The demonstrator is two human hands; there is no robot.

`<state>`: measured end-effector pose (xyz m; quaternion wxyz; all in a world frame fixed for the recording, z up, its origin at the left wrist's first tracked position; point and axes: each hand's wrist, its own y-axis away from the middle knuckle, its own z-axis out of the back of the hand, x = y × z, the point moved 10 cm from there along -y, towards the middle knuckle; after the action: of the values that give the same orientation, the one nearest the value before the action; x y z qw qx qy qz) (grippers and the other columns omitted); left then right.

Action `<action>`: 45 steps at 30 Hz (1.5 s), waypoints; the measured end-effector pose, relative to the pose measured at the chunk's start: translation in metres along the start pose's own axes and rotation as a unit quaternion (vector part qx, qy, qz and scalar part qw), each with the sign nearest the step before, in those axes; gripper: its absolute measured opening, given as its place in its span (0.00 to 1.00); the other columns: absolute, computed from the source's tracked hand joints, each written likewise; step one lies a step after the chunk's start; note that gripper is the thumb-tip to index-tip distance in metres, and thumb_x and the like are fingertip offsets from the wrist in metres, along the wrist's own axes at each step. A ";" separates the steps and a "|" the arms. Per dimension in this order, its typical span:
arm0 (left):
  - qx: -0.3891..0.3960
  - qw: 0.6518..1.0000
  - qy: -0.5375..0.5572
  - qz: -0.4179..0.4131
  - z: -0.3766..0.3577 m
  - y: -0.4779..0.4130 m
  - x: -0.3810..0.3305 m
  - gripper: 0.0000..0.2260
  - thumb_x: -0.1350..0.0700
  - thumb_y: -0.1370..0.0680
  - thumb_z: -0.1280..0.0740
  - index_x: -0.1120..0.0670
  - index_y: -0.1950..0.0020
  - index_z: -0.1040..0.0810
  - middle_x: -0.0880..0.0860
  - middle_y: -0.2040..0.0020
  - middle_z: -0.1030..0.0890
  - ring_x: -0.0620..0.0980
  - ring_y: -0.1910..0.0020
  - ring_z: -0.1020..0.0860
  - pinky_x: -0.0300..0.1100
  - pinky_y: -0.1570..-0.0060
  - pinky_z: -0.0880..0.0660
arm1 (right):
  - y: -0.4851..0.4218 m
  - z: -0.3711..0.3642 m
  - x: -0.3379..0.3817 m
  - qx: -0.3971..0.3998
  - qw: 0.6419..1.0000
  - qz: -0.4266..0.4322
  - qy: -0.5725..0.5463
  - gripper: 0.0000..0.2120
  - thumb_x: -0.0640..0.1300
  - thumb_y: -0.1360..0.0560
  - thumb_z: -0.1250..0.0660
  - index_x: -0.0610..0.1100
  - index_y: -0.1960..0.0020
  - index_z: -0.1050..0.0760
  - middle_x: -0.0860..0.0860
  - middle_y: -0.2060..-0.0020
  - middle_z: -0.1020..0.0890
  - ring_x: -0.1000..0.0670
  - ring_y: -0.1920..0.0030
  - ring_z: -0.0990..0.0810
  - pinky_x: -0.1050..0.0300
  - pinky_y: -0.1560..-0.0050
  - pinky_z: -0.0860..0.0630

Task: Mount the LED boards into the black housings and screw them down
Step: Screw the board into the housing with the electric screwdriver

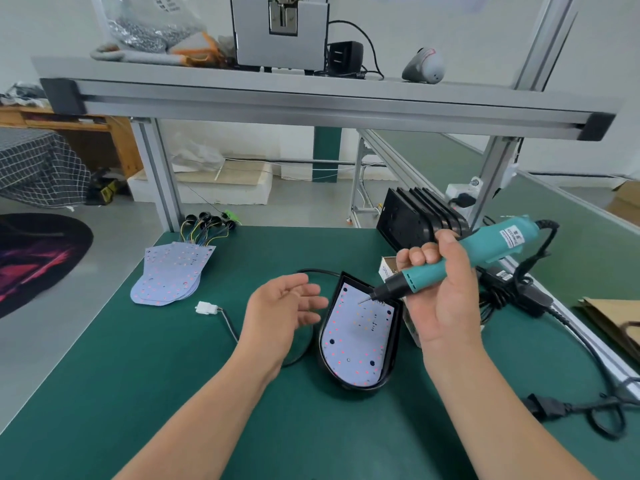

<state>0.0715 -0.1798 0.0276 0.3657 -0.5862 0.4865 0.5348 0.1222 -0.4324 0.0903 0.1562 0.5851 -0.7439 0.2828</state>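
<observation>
While the fingers (420, 254) of the right hand (446, 296) were clenched round the teal electric screwdriver (491, 244), its bit slanted down and to their left, the tip close over the upper end of the LED board (356, 341). Whether the tip touched the board could not be told. That board lay seated inside a black housing (320, 351), which rested on the green table (138, 375) just below and left of the gripping fingers.

On the far side of the housing from them, the left hand (284, 313) hovered with palm turned up and fingers (308, 301) loose and released, holding nothing, their tips just beside the housing's left rim. A black cable ran under that hand to a white connector (206, 308) lying on the table farther left. Beyond the left fingers, well apart, a fanned stack of LED boards (169, 275) lay flat with coloured wires at its far end. Behind the right fingers, a row of black housings (408, 220) stood on edge, and the screwdriver's coiled cord (547, 233) trailed off to their right.
</observation>
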 end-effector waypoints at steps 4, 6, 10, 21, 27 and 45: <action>0.029 0.999 0.005 -0.044 -0.007 0.007 -0.008 0.07 0.62 0.13 0.39 0.55 0.39 0.22 0.52 0.50 0.11 0.53 0.56 0.11 0.39 0.70 0.21 | 0.007 0.008 -0.004 -0.013 1.000 -0.005 -0.001 0.08 0.43 0.22 0.26 0.46 0.49 0.25 0.51 0.66 0.28 0.51 0.66 0.27 0.51 0.48 0.20; 0.033 0.997 -0.023 -0.067 -0.009 0.009 -0.013 0.03 0.60 0.14 0.35 0.57 0.42 0.22 0.54 0.53 0.11 0.52 0.65 0.14 0.39 0.75 0.25 | 0.009 0.009 -0.005 -0.013 1.000 -0.005 -0.003 0.08 0.43 0.22 0.27 0.46 0.49 0.26 0.51 0.66 0.29 0.51 0.66 0.27 0.52 0.48 0.20; 0.061 0.991 -0.048 -0.107 -0.016 0.014 -0.019 0.05 0.61 0.19 0.28 0.56 0.54 0.17 0.57 0.60 0.13 0.50 0.70 0.19 0.38 0.72 0.25 | 0.010 0.002 -0.002 -0.005 1.000 -0.005 -0.022 0.07 0.43 0.21 0.27 0.46 0.49 0.26 0.52 0.66 0.30 0.51 0.65 0.28 0.52 0.48 0.21; 0.140 0.962 -0.177 -0.154 -0.037 0.026 -0.015 0.12 0.51 0.20 0.33 0.33 0.43 0.19 0.40 0.46 0.12 0.43 0.46 0.15 0.49 0.41 0.20 | 0.015 -0.013 0.007 0.011 0.998 -0.002 -0.061 0.04 0.44 0.20 0.29 0.46 0.52 0.23 0.52 0.67 0.30 0.51 0.65 0.29 0.52 0.47 0.21; 0.163 0.944 -0.236 -0.160 -0.045 0.033 -0.010 0.13 0.48 0.17 0.35 0.30 0.37 0.25 0.33 0.45 0.15 0.38 0.40 0.20 0.43 0.46 0.25 | 0.018 -0.017 0.006 0.020 0.999 -0.003 -0.049 0.04 0.44 0.19 0.30 0.46 0.52 0.23 0.52 0.66 0.30 0.51 0.65 0.29 0.51 0.47 0.21; 0.152 0.943 -0.262 -0.138 -0.043 0.035 -0.004 0.11 0.52 0.15 0.33 0.33 0.40 0.22 0.32 0.46 0.14 0.34 0.42 0.19 0.39 0.48 0.25 | 0.018 -0.013 -0.002 0.032 0.999 -0.012 -0.028 0.10 0.44 0.24 0.25 0.45 0.49 0.25 0.51 0.66 0.29 0.51 0.65 0.28 0.49 0.46 0.21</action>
<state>0.0501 -0.2288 0.0414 0.6357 -0.4240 0.3631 0.5332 0.1045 -0.4201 0.0949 0.1202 0.6063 -0.7315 0.2878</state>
